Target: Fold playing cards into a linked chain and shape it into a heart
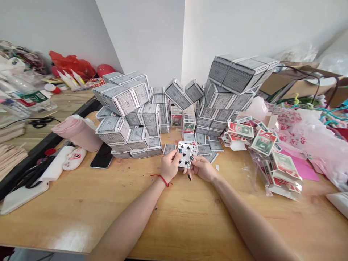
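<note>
Both my hands meet over the middle of the wooden table (81, 214). My left hand (170, 165), with a red string at the wrist, pinches the left edge of a small fan of playing cards (185, 155); the five of spades faces up on top. My right hand (201, 168) grips the same cards from the right, fingers curled. Just behind the cards lie a few loose card packs (206, 149), and beyond them rise stacks of grey-patterned card blocks (130, 116).
A taller stack of grey blocks (236, 83) stands at the back right. Red and green card boxes in plastic (272, 152) lie on the right, near pink bags. A black phone (102, 156), a pink roll (77, 132) and scissors (31, 175) lie on the left.
</note>
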A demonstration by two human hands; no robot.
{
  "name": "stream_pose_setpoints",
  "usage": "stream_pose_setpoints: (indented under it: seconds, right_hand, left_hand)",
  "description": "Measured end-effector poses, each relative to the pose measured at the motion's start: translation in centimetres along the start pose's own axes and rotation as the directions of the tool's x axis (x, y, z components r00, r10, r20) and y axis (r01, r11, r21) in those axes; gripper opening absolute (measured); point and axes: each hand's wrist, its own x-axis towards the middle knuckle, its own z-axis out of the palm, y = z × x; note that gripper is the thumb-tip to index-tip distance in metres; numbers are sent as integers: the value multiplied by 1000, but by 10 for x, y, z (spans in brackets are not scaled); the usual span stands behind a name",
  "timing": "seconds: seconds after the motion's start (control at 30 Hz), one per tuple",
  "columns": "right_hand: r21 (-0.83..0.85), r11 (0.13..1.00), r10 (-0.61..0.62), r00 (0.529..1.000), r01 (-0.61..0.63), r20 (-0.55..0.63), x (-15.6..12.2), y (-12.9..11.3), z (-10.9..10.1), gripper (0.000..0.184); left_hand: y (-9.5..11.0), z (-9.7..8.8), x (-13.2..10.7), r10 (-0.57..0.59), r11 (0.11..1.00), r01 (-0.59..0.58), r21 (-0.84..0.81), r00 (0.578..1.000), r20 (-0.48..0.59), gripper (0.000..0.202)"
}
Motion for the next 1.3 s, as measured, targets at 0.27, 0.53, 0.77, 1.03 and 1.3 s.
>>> stream_pose_setpoints:
  seconds: [0.27, 0.53, 0.77, 1.03, 1.3]
  right_hand:
    - [-88, 995, 45, 998, -48, -34, 0, 1, 0, 38]
    - [-265, 964, 11, 997, -30, -72, -1, 2, 2, 42]
    - [-318, 948, -24, 994, -13, -110, 1, 4, 7, 38]
    - [-292, 956, -31, 997, 10, -67, 0, 4, 12, 38]
    - [-336, 942, -54, 996, 25, -77, 0, 8, 9, 34]
  left_hand:
    - [0, -1, -1, -8, 1000, 7, 2, 1000, 17, 35]
    - [0, -1, -2, 3, 1000, -3, 31, 1000, -5, 35]
    - [5, -1, -3, -14, 1000, 14, 9, 999, -34, 36]
    - [6, 1, -2, -80, 990, 79, -118, 997, -1, 36]
    - [9, 0, -1, -56, 992, 53, -115, 998, -20, 34]
